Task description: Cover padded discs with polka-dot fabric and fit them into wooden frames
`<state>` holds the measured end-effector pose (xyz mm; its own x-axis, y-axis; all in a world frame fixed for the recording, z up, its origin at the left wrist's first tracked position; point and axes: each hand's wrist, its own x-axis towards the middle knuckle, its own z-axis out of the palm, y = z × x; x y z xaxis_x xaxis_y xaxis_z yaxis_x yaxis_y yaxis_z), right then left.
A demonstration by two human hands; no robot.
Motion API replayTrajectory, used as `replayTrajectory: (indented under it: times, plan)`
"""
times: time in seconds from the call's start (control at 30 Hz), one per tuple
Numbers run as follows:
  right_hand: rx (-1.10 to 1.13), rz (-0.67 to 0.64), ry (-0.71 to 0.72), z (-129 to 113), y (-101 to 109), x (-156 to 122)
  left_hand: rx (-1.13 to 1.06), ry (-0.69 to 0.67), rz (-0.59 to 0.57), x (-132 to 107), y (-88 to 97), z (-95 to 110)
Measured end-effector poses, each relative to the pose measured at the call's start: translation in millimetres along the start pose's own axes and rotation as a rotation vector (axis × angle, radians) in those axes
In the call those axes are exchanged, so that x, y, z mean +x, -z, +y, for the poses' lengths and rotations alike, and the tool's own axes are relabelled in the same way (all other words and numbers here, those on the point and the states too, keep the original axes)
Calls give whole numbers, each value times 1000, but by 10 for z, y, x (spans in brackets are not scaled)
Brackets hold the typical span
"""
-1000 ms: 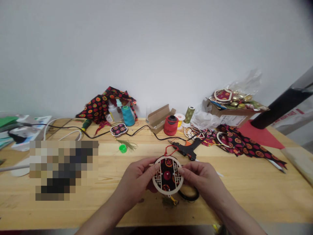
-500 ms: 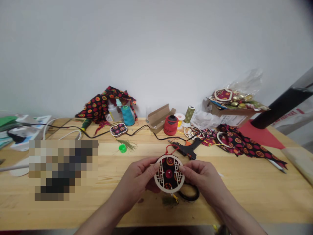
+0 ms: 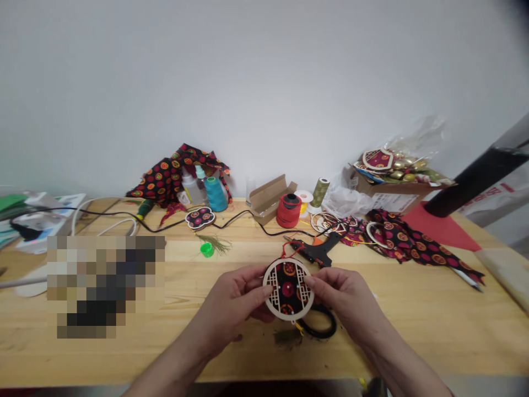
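Between my two hands is a round ornament (image 3: 288,289), a pale lattice frame over black fabric with red and orange circles, with a red cord loop (image 3: 285,251) at its top. My left hand (image 3: 243,295) pinches its left rim, thumb on the front. On the right rim, the thumb and fingers of my right hand (image 3: 336,292) are closed. Below the ornament lie a green tassel (image 3: 287,334) with a yellow tie and a black ring-shaped coil (image 3: 326,325). A black glue gun (image 3: 317,251) rests just beyond the ornament.
At the back stand a red thread spool (image 3: 288,212), a teal thread cone (image 3: 215,196) and an open cardboard box (image 3: 270,201). A flower-shaped ornament (image 3: 200,218) lies near a green cap (image 3: 206,250). Patterned fabric (image 3: 421,242) is at right. A pixelated patch covers the left.
Both hands have raised the ornament slightly and tilted it a little. More of the tassel and black coil shows beneath it.
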<state>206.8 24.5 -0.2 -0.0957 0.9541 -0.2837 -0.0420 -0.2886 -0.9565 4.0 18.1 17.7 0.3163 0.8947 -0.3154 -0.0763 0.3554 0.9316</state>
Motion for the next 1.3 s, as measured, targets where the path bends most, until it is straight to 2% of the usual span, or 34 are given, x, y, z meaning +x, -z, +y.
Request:
replayTrajectory:
  times: [0.37, 0.47, 0.6, 0.9, 1.3]
  plan:
    - [-39, 73, 69, -166, -3, 2, -142, -42, 37, 35, -11, -54]
    - [-57, 111, 114, -212, 1, -5, -237, -38, -4, 26, -40, -84]
    - [-55, 137, 157, -247, -15, 5, -290, -65, -36, 2, -108, -141]
    - [-23, 123, 155, -180, -47, 34, -346, -25, 33, 19, -321, -307]
    - [-9, 130, 179, -188, -47, 40, -295, -25, 12, -2, -217, -270]
